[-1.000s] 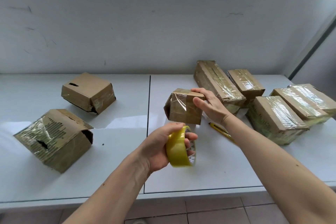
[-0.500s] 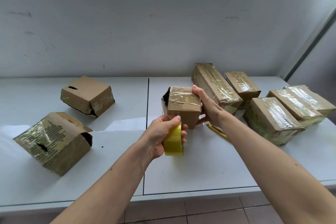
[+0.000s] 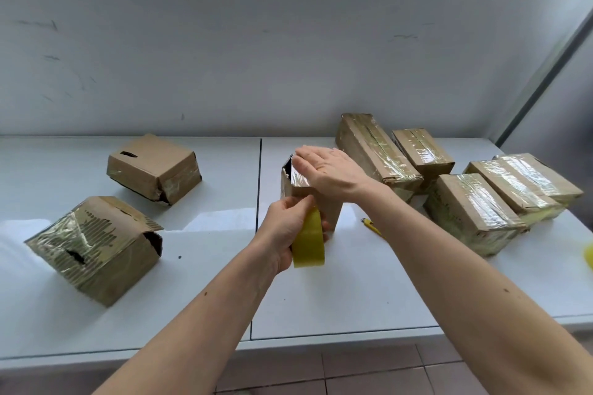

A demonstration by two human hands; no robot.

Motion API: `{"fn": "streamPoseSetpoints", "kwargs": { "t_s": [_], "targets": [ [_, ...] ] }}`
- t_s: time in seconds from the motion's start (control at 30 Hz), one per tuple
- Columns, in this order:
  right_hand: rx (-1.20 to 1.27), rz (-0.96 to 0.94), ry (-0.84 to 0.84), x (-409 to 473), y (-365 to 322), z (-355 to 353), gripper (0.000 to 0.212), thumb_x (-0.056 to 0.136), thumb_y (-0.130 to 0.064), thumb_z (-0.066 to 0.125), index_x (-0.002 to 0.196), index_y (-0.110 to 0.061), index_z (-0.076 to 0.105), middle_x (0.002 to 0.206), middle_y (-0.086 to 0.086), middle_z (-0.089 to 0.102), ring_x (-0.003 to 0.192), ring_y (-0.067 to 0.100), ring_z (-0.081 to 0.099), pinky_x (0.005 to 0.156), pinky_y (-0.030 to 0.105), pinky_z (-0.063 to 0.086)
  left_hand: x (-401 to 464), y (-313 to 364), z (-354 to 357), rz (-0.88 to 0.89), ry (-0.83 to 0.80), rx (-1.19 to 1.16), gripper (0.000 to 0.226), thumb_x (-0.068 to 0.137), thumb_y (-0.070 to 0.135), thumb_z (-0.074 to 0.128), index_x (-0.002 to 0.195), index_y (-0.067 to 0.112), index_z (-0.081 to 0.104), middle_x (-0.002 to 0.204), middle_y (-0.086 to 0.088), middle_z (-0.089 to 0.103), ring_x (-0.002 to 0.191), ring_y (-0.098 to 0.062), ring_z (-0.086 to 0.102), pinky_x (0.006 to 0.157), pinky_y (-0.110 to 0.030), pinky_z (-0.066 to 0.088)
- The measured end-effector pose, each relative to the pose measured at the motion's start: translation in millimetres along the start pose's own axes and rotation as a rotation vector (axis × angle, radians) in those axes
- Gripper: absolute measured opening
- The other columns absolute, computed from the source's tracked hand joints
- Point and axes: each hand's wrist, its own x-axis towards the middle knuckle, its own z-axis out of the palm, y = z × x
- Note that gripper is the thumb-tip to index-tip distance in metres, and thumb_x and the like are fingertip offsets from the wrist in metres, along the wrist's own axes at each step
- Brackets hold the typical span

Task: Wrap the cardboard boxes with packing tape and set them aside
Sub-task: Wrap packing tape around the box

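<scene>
One box (image 3: 309, 199) stood upright at table (image 3: 369, 292) centre, pinned from top by flat right hand (image 3: 327, 170), fingers straight, likely so it is not dragged. Roll (image 3: 308, 240) gripped in left hand (image 3: 288, 228), kept against box front, probably for tape pull. Five taped boxes (image 3: 471, 208) parked right.

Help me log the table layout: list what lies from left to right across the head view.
Torn taped box → box with a slot → tape roll in the left hand → yellow knife → cluster of wrapped boxes.
</scene>
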Motion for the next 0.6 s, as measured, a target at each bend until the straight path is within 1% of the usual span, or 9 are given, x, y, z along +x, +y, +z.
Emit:
{"fn": "streamPoseSetpoints", "kwargs": {
  "t_s": [0.07,0.13,0.17,0.27,0.4,0.43,0.5,0.53,0.6],
  "targets": [
    [-0.072,0.057,-0.038,1,1,6,0.077,0.094,-0.072,0.007,0.157,-0.029,0.017,0.165,-0.008,0.012,0.152,0.014,0.007,0.123,0.042,0.0,-3,-2,-2,-0.037,-0.048,-0.031,0.008,0.094,0.011,0.061,0.101,0.007,0.062,0.073,-0.012,0.065,0.052,-0.018,0.06,0.052,-0.028,0.054],
    [-0.055,0.075,-0.073,1,-1,4,0.093,0.082,-0.081,0.002,0.158,-0.029,0.012,0.166,-0.008,0.008,0.152,0.016,0.003,0.123,0.045,-0.001,-8,-4,-5,-0.068,-0.101,-0.056,0.009,0.093,0.007,0.06,0.102,0.006,0.062,0.075,-0.013,0.064,0.052,-0.018,0.059,0.051,-0.027,0.053],
    [-0.008,0.056,-0.08,0,-1,0,0.098,0.079,-0.082,0.005,0.159,-0.026,0.01,0.166,-0.006,0.007,0.153,0.017,0.002,0.123,0.045,0.0,-9,-5,-6,-0.083,-0.111,-0.06,0.01,0.093,0.006,0.061,0.103,0.005,0.062,0.077,-0.014,0.064,0.052,-0.019,0.06,0.051,-0.027,0.054],
    [0.288,-0.044,-0.06,-12,16,-11,0.101,0.08,-0.084,0.041,0.158,-0.027,0.013,0.166,-0.009,0.002,0.151,0.014,0.004,0.124,0.041,0.009,-9,-6,-9,-0.118,-0.1,-0.107,0.009,0.095,0.005,0.061,0.104,0.003,0.061,0.081,-0.016,0.066,0.055,-0.02,0.064,0.052,-0.029,0.056],
    [0.311,-0.116,-0.087,-31,56,-14,0.101,0.058,-0.073,0.076,0.146,-0.05,0.033,0.161,-0.019,-0.003,0.148,0.011,0.009,0.118,0.033,0.019,-7,-3,-12,-0.104,-0.121,-0.071,0.019,0.095,0.007,0.062,0.113,0.0,0.062,0.084,-0.015,0.069,0.058,-0.018,0.065,0.054,-0.029,0.058],
    [0.307,-0.112,-0.096,-32,62,-12,0.102,0.058,-0.068,0.082,0.145,-0.055,0.032,0.159,-0.017,0.001,0.146,0.012,0.012,0.116,0.031,0.02,-7,-3,-13,-0.099,-0.117,-0.061,0.025,0.095,0.008,0.063,0.118,-0.002,0.06,0.085,-0.015,0.069,0.059,-0.018,0.066,0.055,-0.03,0.058],
    [0.349,-0.109,-0.05,-31,70,-3,0.102,0.061,-0.063,0.084,0.147,-0.053,0.03,0.147,-0.005,0.022,0.136,0.011,0.03,0.111,0.024,0.028,-6,-1,-16,-0.088,-0.112,-0.044,0.036,0.094,0.009,0.065,0.126,-0.002,0.054,0.09,-0.016,0.071,0.062,-0.02,0.067,0.057,-0.032,0.058],
    [0.392,-0.117,0.02,-29,72,5,0.097,0.064,-0.065,0.08,0.148,-0.049,0.033,0.137,0.0,0.033,0.126,0.007,0.039,0.106,0.019,0.032,-7,1,-17,-0.078,-0.12,-0.036,0.037,0.094,0.011,0.065,0.128,-0.001,0.052,0.093,-0.016,0.072,0.064,-0.021,0.067,0.059,-0.033,0.059],
    [0.446,-0.141,0.202,-25,73,23,0.084,0.071,-0.069,0.065,0.146,-0.038,0.042,0.122,0.005,0.044,0.112,-0.002,0.043,0.097,0.011,0.033,-9,3,-20,-0.046,-0.177,-0.032,0.036,0.097,0.01,0.06,0.13,0.005,0.048,0.103,-0.016,0.074,0.07,-0.024,0.068,0.066,-0.037,0.059]
  ]
}}
